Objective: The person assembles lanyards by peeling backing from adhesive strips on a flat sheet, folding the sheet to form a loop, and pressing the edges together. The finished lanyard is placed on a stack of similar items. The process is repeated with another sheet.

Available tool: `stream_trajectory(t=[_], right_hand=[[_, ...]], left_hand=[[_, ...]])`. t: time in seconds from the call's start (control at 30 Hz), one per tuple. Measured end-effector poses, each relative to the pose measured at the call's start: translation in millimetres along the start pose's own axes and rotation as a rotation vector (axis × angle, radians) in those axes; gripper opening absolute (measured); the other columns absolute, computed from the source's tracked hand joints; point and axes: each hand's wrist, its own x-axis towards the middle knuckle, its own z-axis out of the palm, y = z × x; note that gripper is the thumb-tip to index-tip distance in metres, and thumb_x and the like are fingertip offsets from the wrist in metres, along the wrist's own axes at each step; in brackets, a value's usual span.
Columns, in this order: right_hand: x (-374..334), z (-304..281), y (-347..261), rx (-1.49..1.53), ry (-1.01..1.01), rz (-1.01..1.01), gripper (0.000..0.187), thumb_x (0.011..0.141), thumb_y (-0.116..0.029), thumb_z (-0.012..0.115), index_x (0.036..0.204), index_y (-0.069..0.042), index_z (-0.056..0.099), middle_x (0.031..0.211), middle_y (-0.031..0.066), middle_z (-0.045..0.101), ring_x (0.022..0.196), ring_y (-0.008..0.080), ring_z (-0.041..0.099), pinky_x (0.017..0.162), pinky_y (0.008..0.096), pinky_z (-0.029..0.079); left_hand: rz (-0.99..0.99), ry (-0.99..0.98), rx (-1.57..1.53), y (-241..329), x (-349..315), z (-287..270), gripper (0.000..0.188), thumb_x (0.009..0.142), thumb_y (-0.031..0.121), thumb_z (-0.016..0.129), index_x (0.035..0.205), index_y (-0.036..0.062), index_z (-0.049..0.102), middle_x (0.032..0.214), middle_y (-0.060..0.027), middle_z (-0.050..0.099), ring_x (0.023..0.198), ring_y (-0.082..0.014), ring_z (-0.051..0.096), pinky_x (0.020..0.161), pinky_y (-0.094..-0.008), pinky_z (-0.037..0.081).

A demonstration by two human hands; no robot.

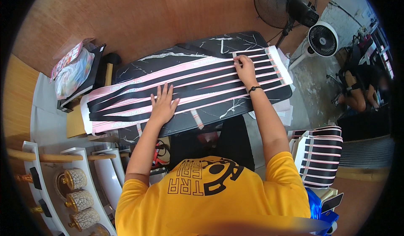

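Note:
A long pink printed sheet (168, 70) lies slantwise over the black marbled table, with several black ribbons (212, 81) running along it. My left hand (163, 104) rests flat on the ribbons near the middle, fingers spread. Toward the sheet's right end, my right hand (245, 70) has its fingers drawn together on the end of a loose black ribbon (198, 48), which curves away over the far edge. Just beyond those fingertips is a small pale strip of tape (235, 55). At the left end, the ribbons overlap loosely.
The marbled tabletop (252, 103) carries another tape strip (196, 119) on its near edge. Two fans (322, 39) stand at the far right. A bundle of striped sheets (322, 156) lies at my right. Plastic-wrapped goods (75, 74) sit at the left, and shelves hold jars (80, 200). Another person (357, 86) crouches at the right.

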Motion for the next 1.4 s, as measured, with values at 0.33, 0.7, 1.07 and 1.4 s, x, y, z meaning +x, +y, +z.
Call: stream_trajectory(t=[0.33, 0.7, 1.07, 1.4], right_hand=[[-1.1, 8.9, 0.8, -0.179, -0.016, 0.057, 0.023, 0.082, -0.017, 0.069, 0.104, -0.009, 0.066, 0.109, 0.01, 0.062, 0.11, 0.0321, 0.054, 0.095, 0.046, 0.04], [-0.2, 5.7, -5.6, -0.279, -0.058, 0.089, 0.026, 0.082, -0.018, 0.069, 0.107, -0.011, 0.064, 0.113, 0.0094, 0.06, 0.111, 0.0331, 0.054, 0.095, 0.0463, 0.042], [2.3, 6.6, -4.2, -0.295, -0.085, 0.122, 0.033, 0.08, -0.017, 0.073, 0.111, -0.012, 0.063, 0.118, 0.0076, 0.06, 0.115, 0.0316, 0.053, 0.096, 0.046, 0.043], [2.9, 7.7, 1.4, -0.305, -0.083, 0.087, 0.033, 0.08, -0.019, 0.073, 0.111, -0.014, 0.064, 0.116, 0.0091, 0.06, 0.111, 0.0334, 0.054, 0.094, 0.0468, 0.044]], left_hand=[[0.206, 0.212, -0.121, -1.4, 67.8, -41.6, 0.07, 0.091, 0.028, 0.059, 0.152, 0.0127, 0.027, 0.158, -0.0147, 0.027, 0.146, -0.0345, 0.024, 0.116, -0.0553, 0.015], [0.655, 0.056, 0.008, 103.6, 206.9, -22.9, 0.056, 0.088, 0.013, 0.063, 0.141, 0.0174, 0.045, 0.12, -0.0127, 0.065, 0.118, -0.0273, 0.058, 0.114, -0.0603, 0.018], [0.392, 0.178, 0.41, -81.5, 112.4, -156.8, 0.05, 0.082, -0.002, 0.057, 0.128, 0.0151, 0.059, 0.111, -0.0112, 0.069, 0.11, -0.0268, 0.062, 0.106, -0.054, 0.03], [0.155, 0.46, 0.668, -216.5, -55.0, -203.5, 0.036, 0.084, 0.006, 0.049, 0.118, 0.012, 0.059, 0.104, -0.0102, 0.06, 0.105, -0.0288, 0.058, 0.099, -0.0451, 0.038]])
